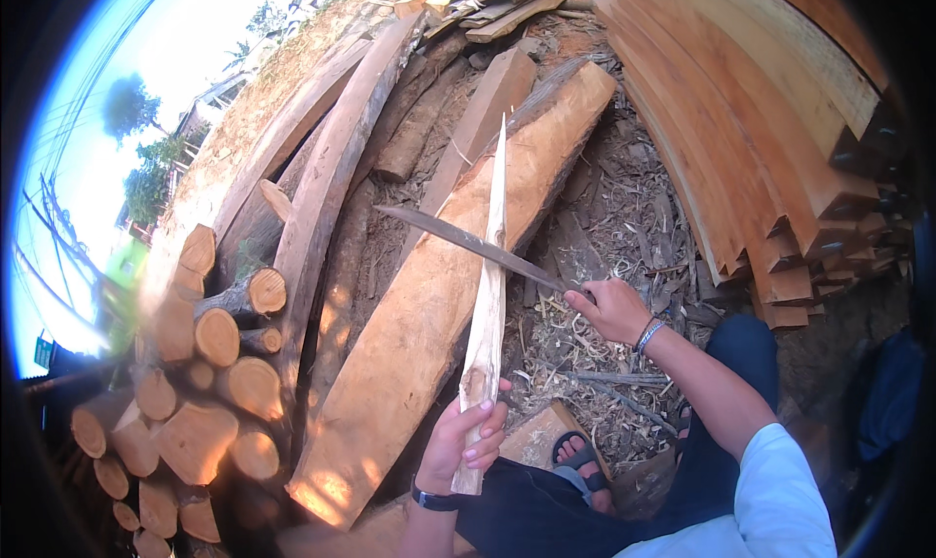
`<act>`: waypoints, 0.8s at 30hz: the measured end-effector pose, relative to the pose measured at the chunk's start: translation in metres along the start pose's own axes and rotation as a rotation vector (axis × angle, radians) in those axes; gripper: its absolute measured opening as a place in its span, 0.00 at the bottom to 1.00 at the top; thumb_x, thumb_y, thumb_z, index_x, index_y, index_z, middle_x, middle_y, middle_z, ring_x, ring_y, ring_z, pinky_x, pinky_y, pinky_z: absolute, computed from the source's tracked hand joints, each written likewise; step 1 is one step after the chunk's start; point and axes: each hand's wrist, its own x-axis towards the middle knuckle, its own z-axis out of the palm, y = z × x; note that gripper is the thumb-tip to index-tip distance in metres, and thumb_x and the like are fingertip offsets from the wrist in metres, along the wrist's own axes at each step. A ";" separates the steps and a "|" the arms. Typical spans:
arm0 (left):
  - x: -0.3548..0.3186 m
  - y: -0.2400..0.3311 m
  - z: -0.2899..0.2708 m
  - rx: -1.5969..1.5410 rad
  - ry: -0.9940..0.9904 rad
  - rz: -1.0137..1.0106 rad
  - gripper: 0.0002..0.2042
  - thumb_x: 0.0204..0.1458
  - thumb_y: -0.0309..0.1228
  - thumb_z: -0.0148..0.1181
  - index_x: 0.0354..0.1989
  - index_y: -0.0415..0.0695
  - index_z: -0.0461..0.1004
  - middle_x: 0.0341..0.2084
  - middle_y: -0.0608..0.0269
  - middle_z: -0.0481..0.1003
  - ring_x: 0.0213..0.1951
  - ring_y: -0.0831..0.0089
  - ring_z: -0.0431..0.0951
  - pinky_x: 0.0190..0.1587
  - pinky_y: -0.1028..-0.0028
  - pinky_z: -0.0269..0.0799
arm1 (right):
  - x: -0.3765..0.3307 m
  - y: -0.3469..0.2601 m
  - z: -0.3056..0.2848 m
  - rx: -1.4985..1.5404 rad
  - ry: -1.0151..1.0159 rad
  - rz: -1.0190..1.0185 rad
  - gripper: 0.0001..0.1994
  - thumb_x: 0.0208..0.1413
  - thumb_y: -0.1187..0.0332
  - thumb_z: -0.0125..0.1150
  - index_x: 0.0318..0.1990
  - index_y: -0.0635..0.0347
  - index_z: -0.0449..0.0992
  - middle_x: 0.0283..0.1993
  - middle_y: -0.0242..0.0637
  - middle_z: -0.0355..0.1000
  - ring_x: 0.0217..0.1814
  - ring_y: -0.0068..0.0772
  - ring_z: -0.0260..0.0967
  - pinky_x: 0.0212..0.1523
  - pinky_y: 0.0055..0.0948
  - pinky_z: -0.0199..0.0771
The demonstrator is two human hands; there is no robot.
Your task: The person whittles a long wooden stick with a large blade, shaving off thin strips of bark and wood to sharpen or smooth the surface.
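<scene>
My left hand [466, 436] is closed round the lower end of a pale, peeled wooden stake [485, 334]. The stake stands nearly upright in view and narrows to a sharp tip at the far end. In my right hand [614, 309] is the handle of a machete, its fingers wrapped round it. The long dark machete blade [444, 230] points left and crosses over the stake near its middle. Beneath both lies a thick slab of wood [390, 353] with a flat, light-brown face and bark along its edge.
Cut log ends [210, 441] are stacked at the lower left, beside long rough beams [341, 158]. Sawn planks [721, 139] form a high pile on the right. Wood shavings [575, 353] cover the ground near my sandalled foot [582, 461].
</scene>
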 end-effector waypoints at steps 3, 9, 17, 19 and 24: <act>0.004 0.001 0.000 -0.043 -0.018 -0.014 0.16 0.65 0.28 0.41 0.58 0.34 0.57 0.22 0.66 0.60 0.11 0.88 0.57 0.09 0.86 0.55 | -0.003 0.003 0.008 0.103 0.003 0.018 0.32 0.59 0.39 0.47 0.26 0.65 0.76 0.19 0.54 0.70 0.28 0.57 0.74 0.33 0.49 0.73; -0.003 -0.002 -0.002 -0.027 -0.009 0.014 0.16 0.65 0.28 0.41 0.59 0.34 0.57 0.22 0.67 0.60 0.12 0.88 0.57 0.09 0.86 0.55 | -0.004 -0.004 -0.001 -0.041 0.007 -0.030 0.32 0.60 0.40 0.47 0.26 0.65 0.75 0.20 0.55 0.71 0.30 0.58 0.74 0.34 0.51 0.73; -0.003 0.003 -0.003 -0.041 -0.016 0.002 0.16 0.64 0.28 0.42 0.59 0.37 0.59 0.22 0.67 0.60 0.12 0.87 0.56 0.11 0.85 0.54 | -0.011 -0.002 0.004 -0.063 -0.035 -0.114 0.33 0.60 0.39 0.45 0.26 0.66 0.75 0.22 0.57 0.71 0.31 0.59 0.73 0.34 0.50 0.72; -0.003 -0.001 -0.002 -0.013 -0.003 -0.002 0.16 0.65 0.29 0.42 0.59 0.36 0.59 0.22 0.67 0.60 0.12 0.87 0.56 0.10 0.86 0.54 | -0.010 0.001 0.001 -0.099 -0.007 -0.088 0.34 0.60 0.38 0.45 0.26 0.67 0.75 0.22 0.57 0.72 0.31 0.60 0.73 0.35 0.50 0.73; 0.001 -0.004 0.007 0.039 0.005 -0.046 0.16 0.65 0.28 0.41 0.58 0.34 0.58 0.22 0.67 0.60 0.12 0.87 0.57 0.09 0.86 0.55 | 0.008 0.020 0.013 0.053 0.131 0.078 0.34 0.59 0.37 0.45 0.27 0.66 0.76 0.23 0.56 0.72 0.32 0.59 0.74 0.35 0.50 0.73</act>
